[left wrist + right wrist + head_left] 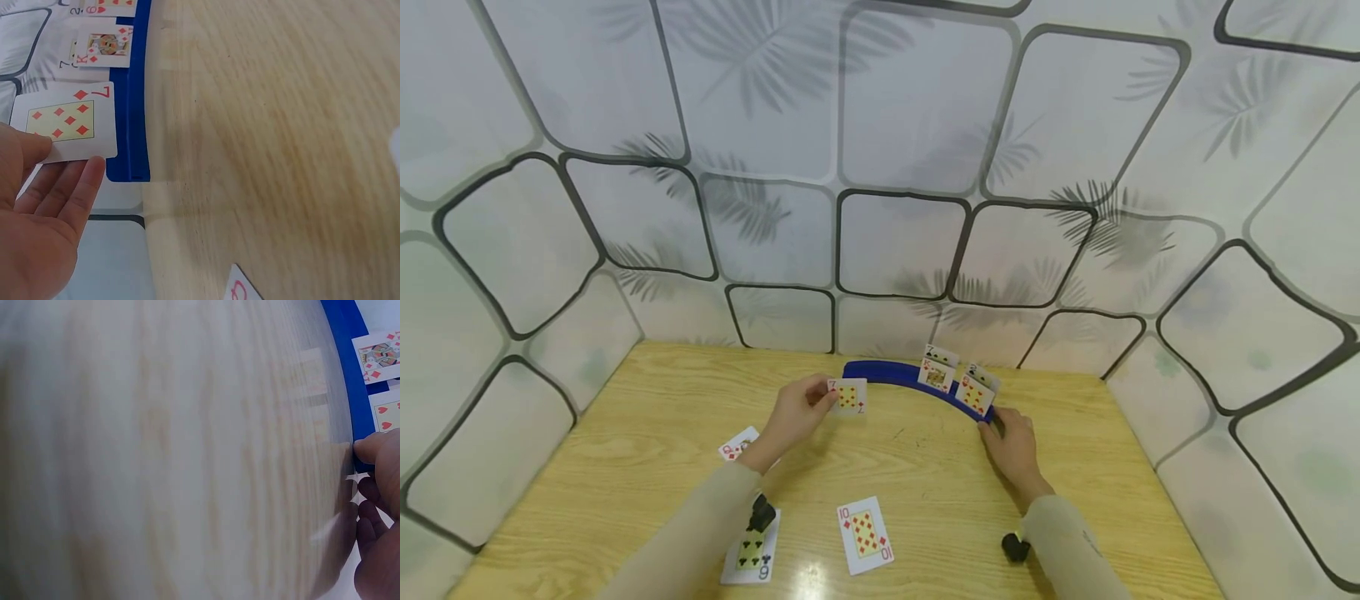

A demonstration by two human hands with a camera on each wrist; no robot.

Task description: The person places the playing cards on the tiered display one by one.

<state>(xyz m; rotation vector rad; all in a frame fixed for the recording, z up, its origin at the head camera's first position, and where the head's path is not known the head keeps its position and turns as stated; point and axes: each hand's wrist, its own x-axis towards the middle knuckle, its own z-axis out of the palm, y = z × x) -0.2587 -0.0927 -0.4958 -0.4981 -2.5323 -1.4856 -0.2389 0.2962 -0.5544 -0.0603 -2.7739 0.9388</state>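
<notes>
My left hand [797, 414] pinches a seven of diamonds [847, 397] between thumb and fingers. The card is held face out, close to the left end of a curved blue card holder [883, 372]. At the holder's right end, my right hand [1015, 448] grips the rim, its thumb [369, 449] in front and fingers curled behind. A king of diamonds [107, 47] stands in the holder with a black seven [942, 356] behind it. To its right, a six of hearts [976, 395] stands before a black two [982, 375].
A ten of diamonds [865, 536] lies face up near the table's front. Left of it is a clubs card [751, 558], partly covered by the left sleeve. A red queen [735, 447] lies partly under the left wrist. Patterned walls [902, 242] enclose the wooden table [940, 492].
</notes>
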